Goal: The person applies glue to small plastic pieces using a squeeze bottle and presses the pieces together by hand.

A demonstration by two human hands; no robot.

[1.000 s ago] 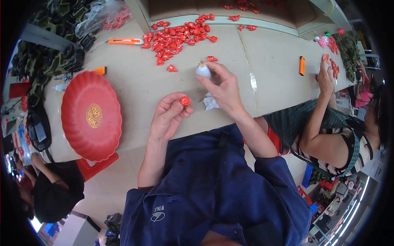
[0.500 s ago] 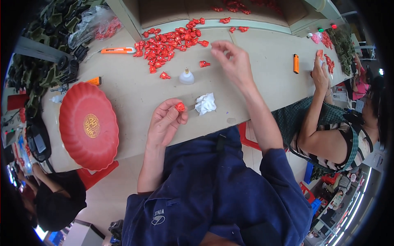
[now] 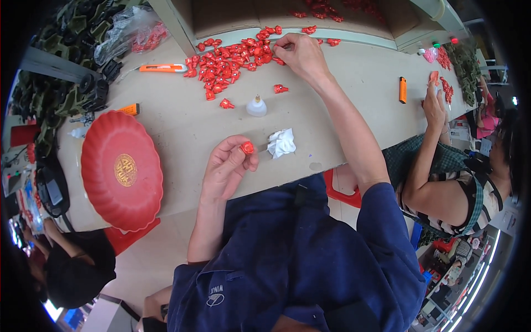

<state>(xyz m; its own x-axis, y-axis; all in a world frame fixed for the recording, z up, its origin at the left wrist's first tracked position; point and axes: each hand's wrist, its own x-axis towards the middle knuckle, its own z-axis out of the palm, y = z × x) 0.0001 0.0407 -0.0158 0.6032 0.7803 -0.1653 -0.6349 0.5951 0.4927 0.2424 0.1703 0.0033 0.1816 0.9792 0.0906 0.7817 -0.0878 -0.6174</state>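
Note:
My left hand (image 3: pixel 228 166) pinches a small red plastic part (image 3: pixel 247 148) between thumb and fingers, above the near side of the table. My right hand (image 3: pixel 301 55) reaches to the right edge of a pile of similar red parts (image 3: pixel 224 66). Its thumb and fingertips come together beside one part (image 3: pixel 279 61); whether they grip anything is hidden. Between the hands stands a small white squeeze bottle (image 3: pixel 256 107) with a brass-coloured tip. A crumpled white tissue (image 3: pixel 281 143) lies right of my left hand. Two loose red parts (image 3: pixel 281 88) (image 3: pixel 227 103) lie near the bottle.
A red scalloped tray (image 3: pixel 146 191) stands at the left. An orange utility knife (image 3: pixel 163 68) lies left of the pile, and an orange lighter-like object (image 3: pixel 402 89) lies farther right. Behind the pile rises a shelf (image 3: pixel 232 36). A co-worker's hand (image 3: pixel 435 109) is at the right.
My right hand has moved forward to the edge of the pile, and its fingers have closed together. My left hand keeps its hold on the red part.

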